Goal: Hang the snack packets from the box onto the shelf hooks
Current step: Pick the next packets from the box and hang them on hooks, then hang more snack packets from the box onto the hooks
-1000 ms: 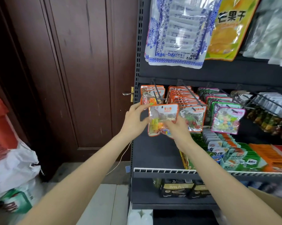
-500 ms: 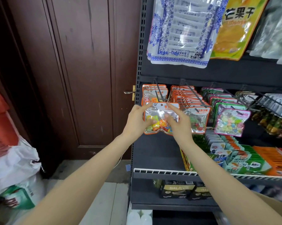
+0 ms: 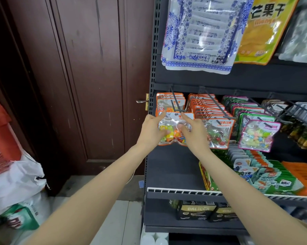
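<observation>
1. Since a second ago we have lifted the clear orange-edged snack packet (image 3: 174,128) from below the hook tip up to the leftmost black wire shelf hook (image 3: 177,105).
2. Our left hand (image 3: 150,132) pinches its left edge, thumb on the front.
3. Our right hand (image 3: 193,133) grips its right side, forefinger stretched to the top edge.
4. Its header sits at the hook's tip, before the hanging orange packets (image 3: 168,101).

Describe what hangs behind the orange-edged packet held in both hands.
Behind the held packet, more orange packets hang on the leftmost hook. Their tops show; the held packet and the fingers cover their lower parts.
</observation>
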